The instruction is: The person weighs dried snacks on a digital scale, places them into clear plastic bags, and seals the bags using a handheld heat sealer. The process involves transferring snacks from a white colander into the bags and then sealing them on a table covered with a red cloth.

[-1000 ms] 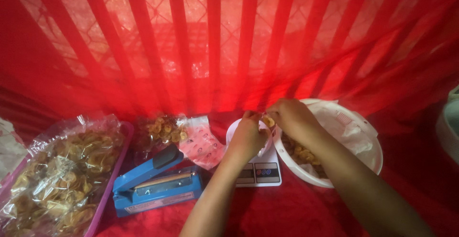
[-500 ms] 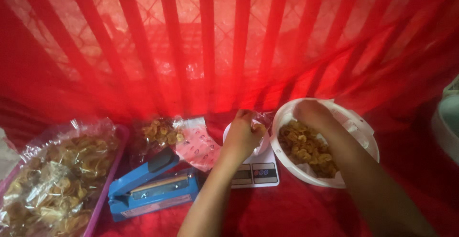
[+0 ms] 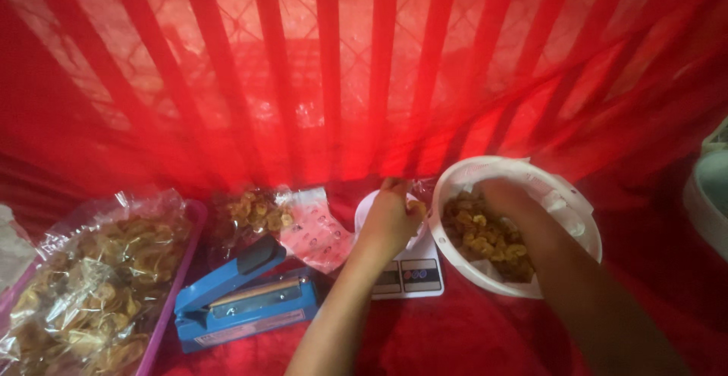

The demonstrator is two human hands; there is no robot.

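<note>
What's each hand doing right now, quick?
Left hand: curled over the scale, holding a chip or bag edge; exactly what cannot be told.
Right hand: in the white bowl among chips; grip unclear.

A sheer red curtain (image 3: 341, 73) with darker vertical stripes hangs across the whole background, light glowing through it from behind. A diamond mesh pattern shows faintly through the fabric. Below, a red cloth (image 3: 470, 330) covers the work surface.
</note>
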